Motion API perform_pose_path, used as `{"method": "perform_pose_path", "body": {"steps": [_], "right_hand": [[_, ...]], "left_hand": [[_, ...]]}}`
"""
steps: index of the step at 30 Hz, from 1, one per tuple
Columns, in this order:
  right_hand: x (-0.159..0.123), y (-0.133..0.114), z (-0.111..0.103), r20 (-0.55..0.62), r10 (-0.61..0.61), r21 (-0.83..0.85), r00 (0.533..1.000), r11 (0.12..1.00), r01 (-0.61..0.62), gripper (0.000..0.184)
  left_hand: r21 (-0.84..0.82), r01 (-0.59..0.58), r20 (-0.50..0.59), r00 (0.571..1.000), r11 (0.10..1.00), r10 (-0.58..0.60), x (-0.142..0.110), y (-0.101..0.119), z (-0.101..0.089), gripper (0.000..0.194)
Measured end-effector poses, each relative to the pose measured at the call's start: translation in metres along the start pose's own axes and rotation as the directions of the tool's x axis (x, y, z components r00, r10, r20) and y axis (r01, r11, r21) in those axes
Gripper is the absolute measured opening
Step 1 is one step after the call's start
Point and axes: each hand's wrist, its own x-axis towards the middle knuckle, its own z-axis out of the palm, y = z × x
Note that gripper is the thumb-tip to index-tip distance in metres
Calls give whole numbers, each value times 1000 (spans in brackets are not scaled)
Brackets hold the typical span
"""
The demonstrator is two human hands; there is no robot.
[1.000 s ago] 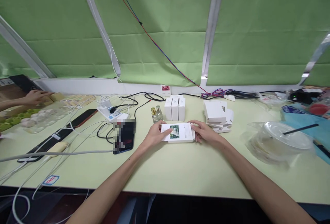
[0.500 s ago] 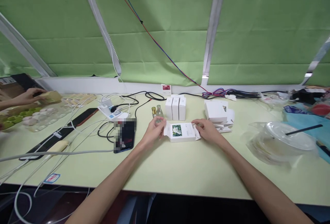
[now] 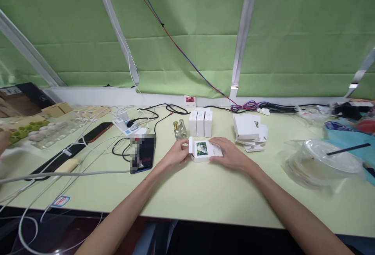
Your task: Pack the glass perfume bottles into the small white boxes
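A small white carton [image 3: 205, 153] with a white-flower picture lies on the table in front of me. My right hand [image 3: 230, 153] grips it across its right end, thumb on the near side and fingers on the far side. At the left end my left hand [image 3: 178, 153] is closed beside the raised end flap, its fingertips touching the carton there. Two small glass bottles [image 3: 179, 130], one gold-capped and one silver-capped, stand just behind my left hand. Behind the carton, several white boxes [image 3: 200, 124] stand upright in a row.
Flattened white cartons [image 3: 249, 131] are piled at the right. Farther right stands a lidded plastic bowl [image 3: 325, 161] in a clear bag. A phone [image 3: 145, 153], a power strip [image 3: 125, 128] and loose white cables lie to the left. Another person's hand [image 3: 3, 141] shows at the left edge.
My right hand has moved from the right end flap to a grip around the carton. The left flap now stands up. The other person's hand has let go of a yellowish block and drawn back.
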Motion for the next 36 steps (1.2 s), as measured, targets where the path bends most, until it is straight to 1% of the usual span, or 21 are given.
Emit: {"method": "perform_pose_path", "body": {"steps": [3, 5, 8, 12, 15, 23, 25, 27, 30, 32, 34, 36], "right_hand": [[-1, 1, -1, 19, -3, 7, 1000, 1000, 3, 65], [-1, 2, -2, 21, -1, 15, 1000, 1000, 0, 65], [-1, 1, -3, 29, 0, 20, 1000, 1000, -1, 67], [-2, 2, -3, 35, -7, 29, 999, 1000, 6, 68], [-2, 2, -4, 45, 2, 40, 999, 999, -4, 68], [-2, 1, -6, 53, 14, 38, 999, 999, -16, 68], [-2, 1, -6, 53, 18, 41, 998, 999, -20, 69], [-3, 0, -7, 55, 24, 43, 998, 999, -27, 70], [-3, -1, -8, 62, 28, 41, 998, 999, -30, 70], [-3, -1, -8, 66, 29, 37, 997, 999, -31, 70], [-3, 0, -8, 65, 28, 36, 998, 999, -30, 70], [-3, 1, -7, 63, 26, 39, 998, 999, -29, 70]], "left_hand": [[53, 96, 63, 993, 994, -100, -1, 0, -1, 36], [75, 145, 88, 985, 987, -152, 1, -2, -2, 32], [87, 183, 103, 976, 979, -192, 6, -6, -4, 25], [79, 183, 106, 976, 980, -191, 8, -6, -5, 21], [74, 166, 84, 981, 983, -172, 6, -4, -4, 20], [121, 153, 11, 988, 981, -156, 5, -6, -3, 27], [145, 135, 2, 991, 980, -136, 6, -8, -2, 29], [181, 91, -16, 996, 979, -89, 7, -11, -1, 34], [243, 10, -90, 996, 970, 12, 7, -15, 0, 45], [293, -55, -127, 987, 954, 96, 7, -17, -1, 47], [326, -119, -103, 982, 938, 160, 8, -19, -3, 41], [323, -160, -35, 983, 933, 181, 10, -21, -5, 33]]}}
